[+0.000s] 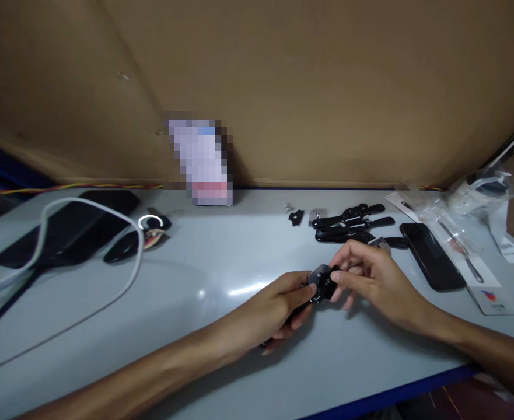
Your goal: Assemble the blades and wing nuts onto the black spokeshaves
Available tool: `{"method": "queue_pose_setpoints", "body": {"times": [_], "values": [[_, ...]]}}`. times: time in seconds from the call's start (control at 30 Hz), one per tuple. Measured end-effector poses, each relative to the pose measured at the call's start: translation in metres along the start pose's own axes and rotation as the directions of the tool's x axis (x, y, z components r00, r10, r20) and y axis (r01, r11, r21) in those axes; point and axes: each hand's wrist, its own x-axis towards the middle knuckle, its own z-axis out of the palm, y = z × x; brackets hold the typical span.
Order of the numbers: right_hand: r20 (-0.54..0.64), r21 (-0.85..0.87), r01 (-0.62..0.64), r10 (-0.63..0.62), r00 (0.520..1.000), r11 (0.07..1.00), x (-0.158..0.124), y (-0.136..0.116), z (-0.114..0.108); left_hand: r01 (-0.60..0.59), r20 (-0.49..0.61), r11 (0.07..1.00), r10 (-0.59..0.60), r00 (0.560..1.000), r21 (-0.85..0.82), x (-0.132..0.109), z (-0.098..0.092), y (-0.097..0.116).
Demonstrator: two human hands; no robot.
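- Cable (139,251), white, looped over a flat black case (64,230), far left of the grip
- Left hand (278,306), fingers closed on the left side of the small black part (322,284), held over the table (221,256)
- Right hand (370,274), thumb and forefinger pinching the same part's right side
- Black parts (348,224), heap just behind the grip
- Phone (432,255), dark, lying flat, right of the grip

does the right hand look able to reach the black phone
Likely yes: the phone lies uncovered beside the right hand, nothing between them, though that hand pinches a small black part.
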Motion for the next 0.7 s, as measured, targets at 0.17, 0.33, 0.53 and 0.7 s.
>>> {"method": "queue_pose_setpoints", "body": {"times": [0.17, 0.33, 0.53, 0.7], "values": [[-0.052, -0.261, 0.151, -0.17, 0.984, 0.953, 0.0, 0.008, 0.007, -0.032, -0.016, 0.999, 0.032, 0.999, 0.006, -0.001, 0.002, 0.002], [-0.065, -0.306, 0.148, -0.176, 0.982, 0.94, 0.003, 0.007, 0.004, -0.037, -0.021, 0.999, 0.037, 0.999, -0.006, 0.0, 0.002, 0.002], [-0.071, -0.501, 0.192, -0.261, 0.963, 0.844, 0.006, 0.011, 0.002, -0.038, -0.031, 0.999, 0.038, 0.999, 0.023, 0.0, 0.003, 0.004], [-0.052, -0.568, 0.262, -0.352, 0.935, 0.78, 0.005, 0.015, 0.002, -0.032, -0.037, 0.992, 0.037, 0.999, 0.123, -0.001, 0.004, 0.003]]}}
